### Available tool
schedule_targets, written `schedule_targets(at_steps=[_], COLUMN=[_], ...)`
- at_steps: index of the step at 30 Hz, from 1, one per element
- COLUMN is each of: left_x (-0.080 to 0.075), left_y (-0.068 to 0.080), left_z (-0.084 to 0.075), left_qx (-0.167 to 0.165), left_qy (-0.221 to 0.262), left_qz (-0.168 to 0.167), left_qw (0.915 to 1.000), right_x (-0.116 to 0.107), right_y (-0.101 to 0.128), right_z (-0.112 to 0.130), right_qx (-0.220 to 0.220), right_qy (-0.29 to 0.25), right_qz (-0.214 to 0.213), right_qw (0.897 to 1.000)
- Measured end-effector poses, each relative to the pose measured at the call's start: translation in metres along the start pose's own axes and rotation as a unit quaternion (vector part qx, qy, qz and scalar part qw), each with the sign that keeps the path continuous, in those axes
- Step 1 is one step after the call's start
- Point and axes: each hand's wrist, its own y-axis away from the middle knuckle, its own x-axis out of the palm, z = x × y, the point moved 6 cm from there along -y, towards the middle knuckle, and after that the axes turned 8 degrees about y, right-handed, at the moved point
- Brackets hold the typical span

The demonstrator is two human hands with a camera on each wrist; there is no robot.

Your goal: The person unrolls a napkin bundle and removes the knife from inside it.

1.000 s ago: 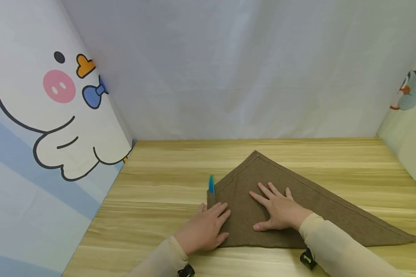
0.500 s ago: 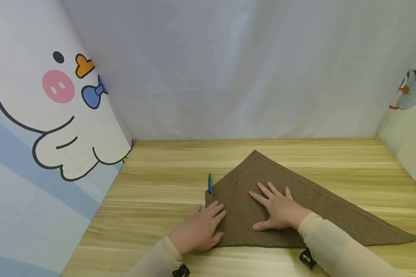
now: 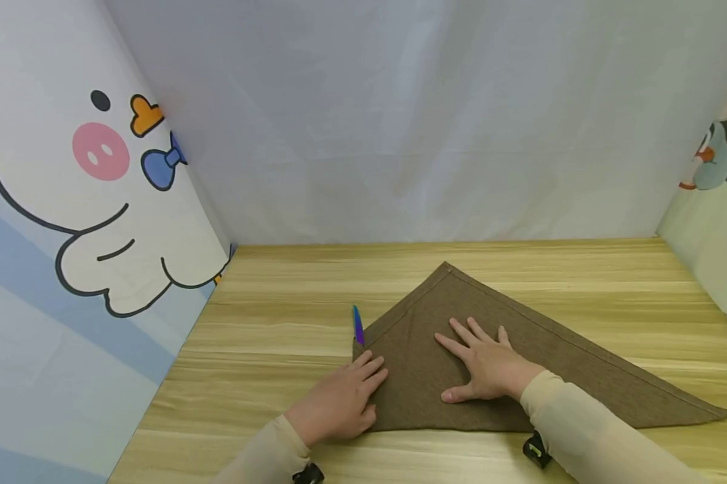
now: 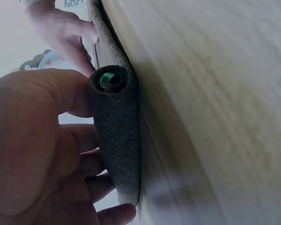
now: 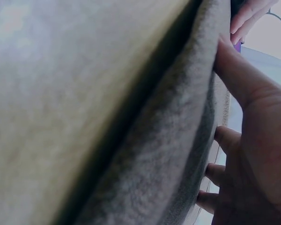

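Note:
A brown hemmed cloth (image 3: 412, 396), folded into a broad triangle, lies on the table. Its left end forms a narrow roll (image 4: 117, 136). From the roll's far end sticks a shiny blue-purple utensil (image 3: 358, 326), slim and pointed like a table knife blade; the rest is hidden in the cloth. A bit of green metal (image 4: 107, 80) shows inside the roll's near end. My left hand (image 3: 339, 400) rests palm down on the roll, fingers laid over its top. My right hand (image 3: 487, 366) lies on the middle of the cloth with fingers spread.
The wood-grain table (image 3: 267, 302) runs back to a plain pale curtain (image 3: 436, 121). A cartoon-printed sheet (image 3: 127, 222) borders the left side, and another printed sheet (image 3: 720, 235) stands at the right. The cloth's long tip reaches toward the right edge.
My left hand has moved left, and the cloth's rolled edge has shifted left beneath it. The utensil has turned, its color going from teal to blue-purple. My right hand has stayed in place.

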Motion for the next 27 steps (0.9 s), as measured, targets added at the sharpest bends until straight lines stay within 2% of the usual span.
schedule_targets(at_steps=[6,13,20,27], left_x=[-0.001,-0.004,-0.010,-0.010], left_y=[0.006,0.014,0.022,0.029], left_z=[0.006,0.012,0.018,0.024], left_qx=[-0.003,0.003,0.003,0.026], left_qy=[0.007,0.011,0.036,0.036], left_qz=[-0.008,-0.038,-0.037,-0.059], left_qw=[0.9999,0.9992,0.9987,0.9972], right_x=[0.001,0.002,0.000,-0.001], right_y=[0.000,0.000,0.000,0.001], right_z=[0.000,-0.001,-0.001,0.000], right_qx=[-0.004,-0.002,-0.003,-0.004], right_qy=[0.001,-0.004,-0.005,-0.007], right_qz=[-0.004,-0.006,-0.008,-0.004], right_qw=[1.000,1.000,1.000,1.000])
